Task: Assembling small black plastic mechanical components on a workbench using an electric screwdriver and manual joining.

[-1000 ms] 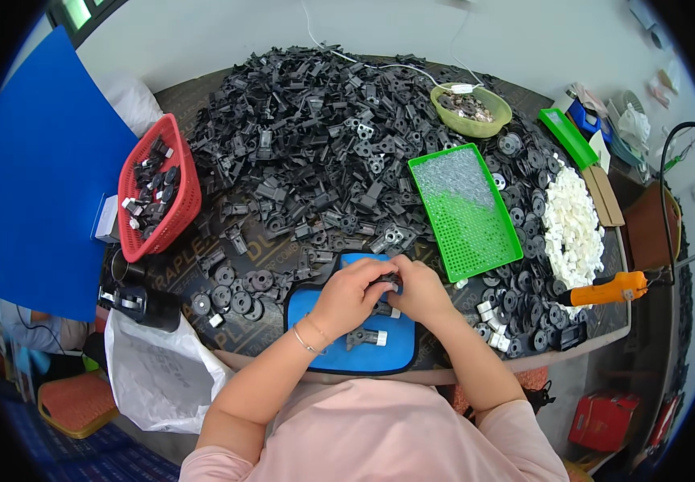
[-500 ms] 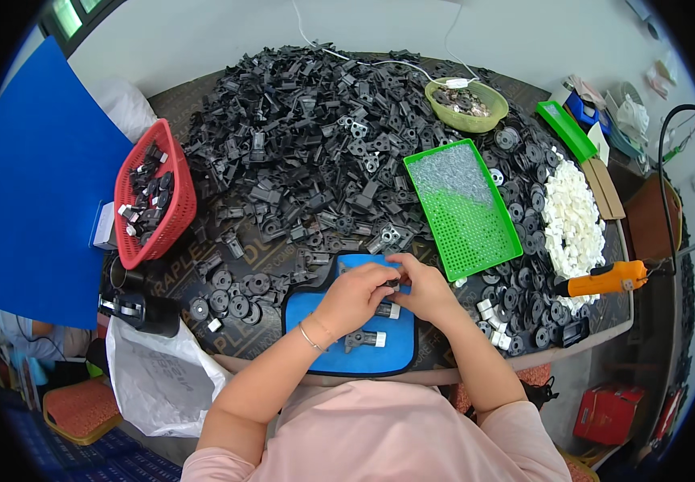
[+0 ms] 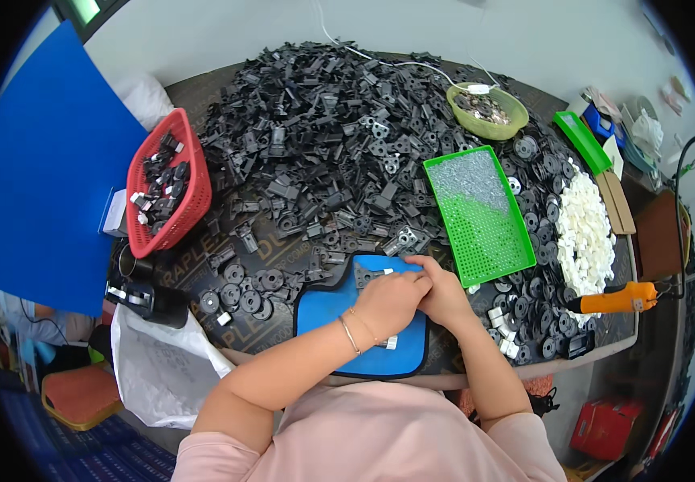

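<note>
Since the earlier frame the two hands are sitting slightly further toward the person's left on the blue mat (image 3: 323, 321), still pressed together, and the view itself is shifting a little. The left hand (image 3: 389, 299) is curling, fingers bent over a small black plastic part (image 3: 373, 275) lying at the mat's far edge; it is touching or pinching that part, though the exact grip is hidden by the knuckles. The right hand (image 3: 442, 294) is meeting it from the right, fingertips closing on the same spot, so whether it is grasping something of its own cannot be told. The part is lying just beyond the fingertips, away from the body, its long axis running roughly left to right; the left hand is nearer to it. A thin bracelet is sitting on the left wrist. A small white piece (image 3: 391, 343) is resting on the mat under the left wrist. Outward: the green perforated tray (image 3: 492, 241) just to the right, a large heap of black parts (image 3: 323, 136) beyond, a red basket (image 3: 191, 197) far left, white parts (image 3: 584, 237) and an orange tool (image 3: 617, 299) far right.
</note>
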`<state>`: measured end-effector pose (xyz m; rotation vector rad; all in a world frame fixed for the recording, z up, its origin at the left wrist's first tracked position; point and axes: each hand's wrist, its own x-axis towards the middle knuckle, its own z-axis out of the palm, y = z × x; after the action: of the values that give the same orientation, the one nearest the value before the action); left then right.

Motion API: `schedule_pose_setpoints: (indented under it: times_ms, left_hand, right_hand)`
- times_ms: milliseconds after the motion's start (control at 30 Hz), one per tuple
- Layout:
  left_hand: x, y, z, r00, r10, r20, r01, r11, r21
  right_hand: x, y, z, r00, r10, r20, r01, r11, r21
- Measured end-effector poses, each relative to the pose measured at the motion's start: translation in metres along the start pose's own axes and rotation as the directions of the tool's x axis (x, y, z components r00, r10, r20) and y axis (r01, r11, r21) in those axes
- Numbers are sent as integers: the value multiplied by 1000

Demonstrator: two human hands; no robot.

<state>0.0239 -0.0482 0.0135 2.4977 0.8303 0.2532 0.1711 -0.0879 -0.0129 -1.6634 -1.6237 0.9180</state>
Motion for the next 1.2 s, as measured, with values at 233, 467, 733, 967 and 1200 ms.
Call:
schedule_pose_setpoints:
  times_ms: [233,467,733,967,1200]
  left_hand:
    - [-26,-12,-25,898,14,-440,-25,999,-20]
    - [-78,-78,-40,784,-516,-346,614,727,307]
    - [-79,-86,-28,757,-342,-557,475,873,109]
    - [-77,-74,-28,852,-498,-163,131,504,-854]
    - [-64,-50,-27,885,-449,123,157,39,-987]
  right_hand:
    - [-13,8,-9,983,155,97,-153,988,-28]
    - [-9,-32,-17,994,-3,-112,-62,816,-574]
    - [61,-29,1,797,-595,103,489,535,-689]
    - [51,-38,0,887,-461,-27,376,757,-534]
    - [5,-62,-2,996,-7,-94,83,523,848]
